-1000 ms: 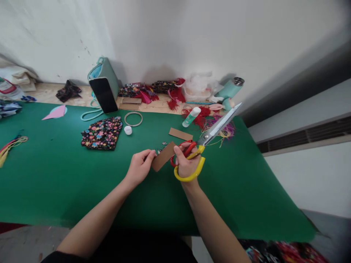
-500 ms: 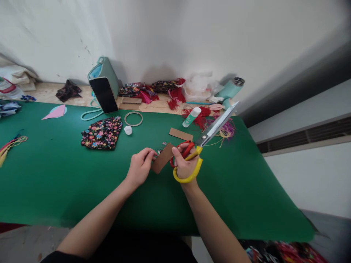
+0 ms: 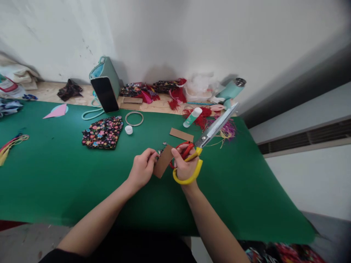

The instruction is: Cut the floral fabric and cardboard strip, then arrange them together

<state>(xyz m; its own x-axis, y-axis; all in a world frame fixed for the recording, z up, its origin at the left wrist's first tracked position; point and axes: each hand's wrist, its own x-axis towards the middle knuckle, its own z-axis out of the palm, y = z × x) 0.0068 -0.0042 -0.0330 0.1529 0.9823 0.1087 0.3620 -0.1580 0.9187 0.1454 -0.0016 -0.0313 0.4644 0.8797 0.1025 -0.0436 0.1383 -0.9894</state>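
Observation:
In the middle of the head view, my right hand [image 3: 185, 166] holds scissors [image 3: 216, 128] with one red and one yellow handle. Their long blades point up and right, closed together. The same thumb presses on a brown cardboard strip [image 3: 163, 162], held tilted. Beside its left edge, my left hand [image 3: 142, 168] is closed in a pinch on a small patterned fabric piece [image 3: 160, 151], mostly hidden behind the cardboard. Just beyond lies another cardboard strip [image 3: 181, 134], flat on the green mat. A glue stick [image 3: 192, 117] without its cap rests behind that strip.
A folded floral cloth [image 3: 102, 132], a white cap [image 3: 128, 129] and a ring [image 3: 134, 118] lie left on the green mat [image 3: 109, 201]. A phone [image 3: 105, 95] leans on a mint bag [image 3: 113, 75]. Threads [image 3: 227, 129] and a bottle [image 3: 233, 89] are at back right.
The cardboard strip has tipped slightly more upright, its lower end now a little lower and further right. My left hand has shifted slightly right. Both hands keep their holds.

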